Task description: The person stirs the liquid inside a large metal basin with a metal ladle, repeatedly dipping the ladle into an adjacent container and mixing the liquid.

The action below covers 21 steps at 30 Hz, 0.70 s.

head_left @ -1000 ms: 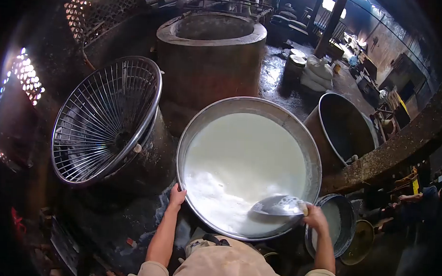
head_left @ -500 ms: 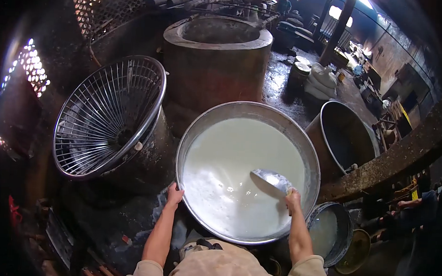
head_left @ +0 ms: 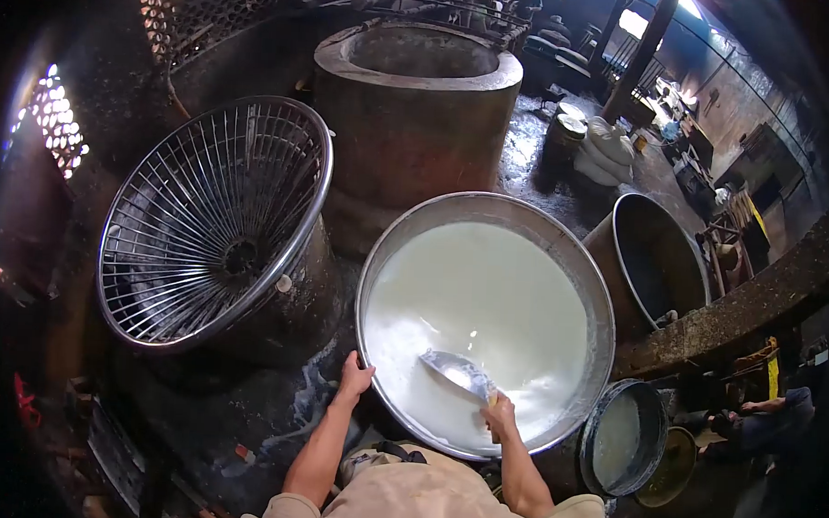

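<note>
A wide round metal vat (head_left: 603, 302) stands before me, filled with milky white liquid (head_left: 487, 280) that has foam at its near left. My right hand (head_left: 500, 416) is closed around the short handle of a metal scoop (head_left: 458, 373). The scoop's shiny blade is tilted at the liquid's surface, near the vat's front; whether its edge dips under I cannot tell. At the vat's left rim my left hand (head_left: 355, 378) is closed on the edge, its fingers partly hidden.
A large slatted metal basket (head_left: 241, 253) leans at left. Behind the vat is a round masonry structure (head_left: 409, 140) with an open top. An upright drum (head_left: 620, 257) stands right, beside a curved beam (head_left: 732, 307). A bucket of pale liquid (head_left: 623, 435) sits near right. Another person's arm (head_left: 775, 402) shows far right.
My right hand has moved the scoop left and toward me through the vat. My left hand stays on the rim. The whole view has shifted slightly.
</note>
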{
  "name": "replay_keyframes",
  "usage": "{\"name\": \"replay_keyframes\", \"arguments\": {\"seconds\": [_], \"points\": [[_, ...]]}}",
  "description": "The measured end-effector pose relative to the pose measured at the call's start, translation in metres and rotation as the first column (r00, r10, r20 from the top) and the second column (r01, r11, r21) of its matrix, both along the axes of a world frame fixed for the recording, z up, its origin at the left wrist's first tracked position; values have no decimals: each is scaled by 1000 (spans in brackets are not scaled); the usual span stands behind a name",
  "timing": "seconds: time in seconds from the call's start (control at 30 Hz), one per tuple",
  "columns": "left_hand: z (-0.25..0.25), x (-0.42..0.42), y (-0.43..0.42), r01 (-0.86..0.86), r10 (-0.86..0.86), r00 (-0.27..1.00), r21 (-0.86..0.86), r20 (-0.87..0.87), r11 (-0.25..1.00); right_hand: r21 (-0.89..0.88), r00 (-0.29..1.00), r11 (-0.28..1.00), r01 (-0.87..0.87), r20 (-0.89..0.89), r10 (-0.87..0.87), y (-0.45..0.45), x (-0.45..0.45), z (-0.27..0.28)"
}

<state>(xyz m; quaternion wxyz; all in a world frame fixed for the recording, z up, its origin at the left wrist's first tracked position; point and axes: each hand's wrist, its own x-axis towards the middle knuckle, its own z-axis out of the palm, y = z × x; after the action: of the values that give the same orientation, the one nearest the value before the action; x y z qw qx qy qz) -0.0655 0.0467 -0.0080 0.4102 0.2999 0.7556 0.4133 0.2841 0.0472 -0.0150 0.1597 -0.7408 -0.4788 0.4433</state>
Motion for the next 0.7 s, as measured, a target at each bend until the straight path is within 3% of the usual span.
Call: {"name": "replay_keyframes", "arguments": {"seconds": [0.1,0.13,0.23,0.27,0.4,0.43,0.5,0.53,0.57,0.63,0.67,0.7], "points": [[-22,-9,2,74,-72,995,-17,65,997,-66,1000,998,-11,-3,11,-17,-23,5],[1,-5,1,45,-44,999,-29,31,999,-66,1000,998,-5,-1,5,-20,-31,14],[-27,-16,3,143,-142,989,-50,27,988,-95,999,995,-21,-44,16,-28,-53,55],[-10,-17,3,172,-171,985,-43,28,984,-97,997,994,-57,-49,52,-26,-59,76],[-31,-20,5,201,-204,978,-72,-34,977,-85,984,982,-167,-84,160,-3,-64,127],[-17,-18,5,197,-198,980,-92,-1,976,-71,979,978,-195,-77,190,8,-66,141],[-49,-20,4,218,-218,975,-4,39,976,-33,963,964,-264,-59,262,40,-71,171],[-93,-19,3,177,-181,983,105,32,979,7,957,957,-289,-15,289,59,-76,178],[-90,-17,2,178,-182,983,103,32,979,47,949,948,-316,30,315,79,-82,182],[-63,-10,0,83,-76,986,38,-149,996,211,924,908,-363,206,322,116,-103,169],[-27,-14,0,132,-131,991,81,-25,988,299,886,857,-419,341,314,135,-108,140],[-6,-14,1,131,-129,991,81,-27,988,374,835,793,-482,469,287,154,-111,110]]}}
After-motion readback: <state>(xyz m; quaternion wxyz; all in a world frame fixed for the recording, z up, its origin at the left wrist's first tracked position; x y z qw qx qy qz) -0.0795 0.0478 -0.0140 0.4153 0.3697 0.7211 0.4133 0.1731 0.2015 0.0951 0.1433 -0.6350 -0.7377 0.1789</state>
